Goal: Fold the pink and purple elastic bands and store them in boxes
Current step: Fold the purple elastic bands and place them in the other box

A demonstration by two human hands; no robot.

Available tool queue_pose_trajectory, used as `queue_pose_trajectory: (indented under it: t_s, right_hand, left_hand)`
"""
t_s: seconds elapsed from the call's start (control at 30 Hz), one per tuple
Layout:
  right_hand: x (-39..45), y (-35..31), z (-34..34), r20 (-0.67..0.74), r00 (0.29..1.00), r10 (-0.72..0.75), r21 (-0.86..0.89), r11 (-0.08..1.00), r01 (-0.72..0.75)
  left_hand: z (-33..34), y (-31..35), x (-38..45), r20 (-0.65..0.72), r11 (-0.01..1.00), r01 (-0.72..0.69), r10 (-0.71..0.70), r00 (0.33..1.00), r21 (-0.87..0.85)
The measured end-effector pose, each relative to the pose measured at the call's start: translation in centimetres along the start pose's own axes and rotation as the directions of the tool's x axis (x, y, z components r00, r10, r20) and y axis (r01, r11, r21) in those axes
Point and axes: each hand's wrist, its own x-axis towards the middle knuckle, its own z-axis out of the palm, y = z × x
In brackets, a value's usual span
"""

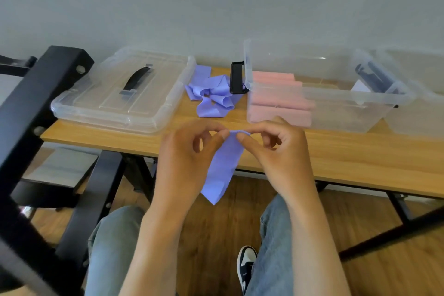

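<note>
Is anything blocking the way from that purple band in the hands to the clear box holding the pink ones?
Nothing visible does. The purple band hangs pinched between both hands, just in front of the open box, whose lid lies off to the left.

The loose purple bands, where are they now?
In the head view, the purple bands lie heaped on the table, between the lid and the clear box.

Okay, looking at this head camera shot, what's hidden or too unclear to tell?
- Purple band top end: covered by the pinching left hand and right hand.
- Pink bands in the clear box: the hazy wall and overlap prevent a count.
- Dark item at the box's far end: blurred, unidentifiable.
- Second clear box: cut off by the right edge.
</note>
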Motion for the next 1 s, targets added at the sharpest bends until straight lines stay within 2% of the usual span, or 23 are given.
queue_pose_trajectory:
  t_s: [0.17, 0.3, 0.4, 0.53, 0.7, 0.8, 1.0]
  right_hand:
    - [-2.2, 0.3, 0.3, 0.118, 0.978, 0.170, 0.209, 0.959, -0.192]
    - [-3.5, 0.2, -0.1, 0.170, 0.959, 0.228, 0.329, 0.904, -0.273]
    - [-3.8, 0.2, -0.6, 0.205, 0.943, 0.263, 0.340, 0.884, -0.320]
    - [-4.0, 0.6, -0.9, 0.223, 0.937, 0.270, 0.315, 0.890, -0.331]
    - [-4.3, 1.3, -0.8, 0.225, 0.933, 0.283, 0.153, 0.935, -0.320]
    - [-4.4, 1.8, -0.5, 0.218, 0.939, 0.265, 0.063, 0.957, -0.284]
    - [-4.5, 1.6, -0.5, 0.236, 0.941, 0.244, 0.043, 0.964, -0.261]
  left_hand:
    - [0.2, -0.4, -2.5, 0.054, 0.941, 0.209, -0.202, 0.978, -0.264]
    - [0.3, -0.7, -3.7, 0.056, 0.901, 0.253, -0.250, 0.967, -0.352]
    - [0.3, -0.7, -4.1, 0.063, 0.871, 0.288, -0.287, 0.956, -0.398]
    - [-0.4, -1.0, -4.2, 0.182, 0.869, 0.355, -0.309, 0.933, -0.345]
    - [-1.1, -1.7, -4.3, 0.267, 0.905, 0.365, -0.304, 0.914, -0.219]
    - [-1.0, -1.9, -4.4, 0.264, 0.934, 0.332, -0.289, 0.920, -0.135]
    - [-0.6, -2.3, -4.4, 0.209, 0.917, 0.365, -0.330, 0.921, -0.159]
